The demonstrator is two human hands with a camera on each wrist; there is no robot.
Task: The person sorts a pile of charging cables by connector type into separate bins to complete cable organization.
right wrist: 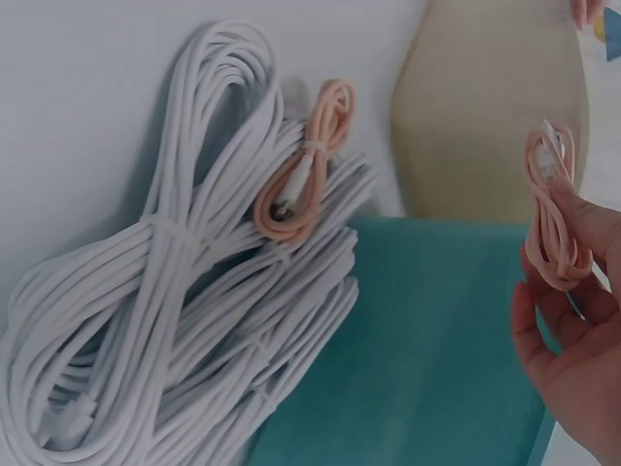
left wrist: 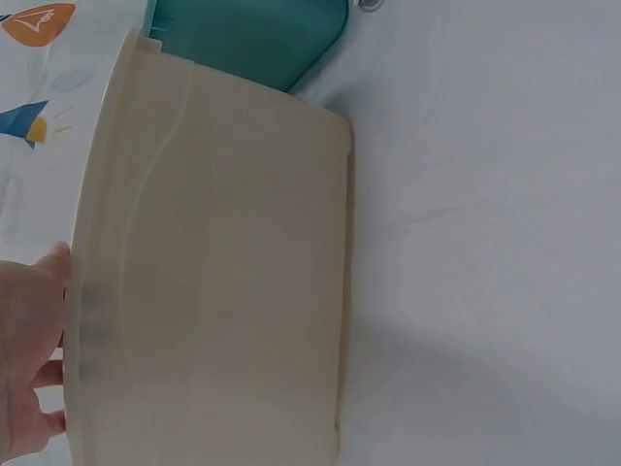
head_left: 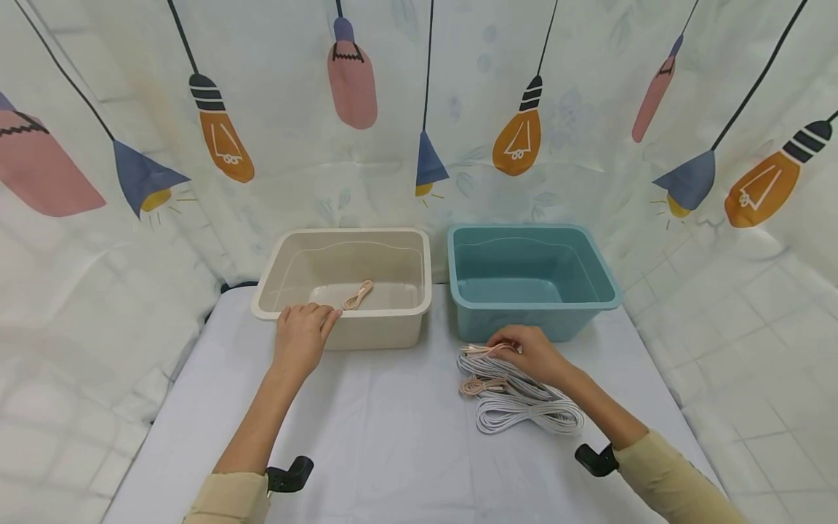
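Observation:
My left hand (head_left: 302, 336) rests at the near rim of a beige bin (head_left: 366, 333), its fingertips at the edge. Inside that bin lies a small peach cable coil (head_left: 358, 295). My right hand (head_left: 532, 354) pinches another bundled peach cable (right wrist: 556, 218) between thumb and fingers, above a pile of white cable coils (head_left: 533, 415). A further peach cable (right wrist: 309, 160), with a white plug, lies on top of the pile. Close behind the right hand stands a teal bin (head_left: 533, 316).
Both bins stand side by side on a white-covered table (head_left: 393, 437). A patterned curtain (head_left: 281, 87) hangs behind and around it. The white cables lie bundled in front of the teal bin.

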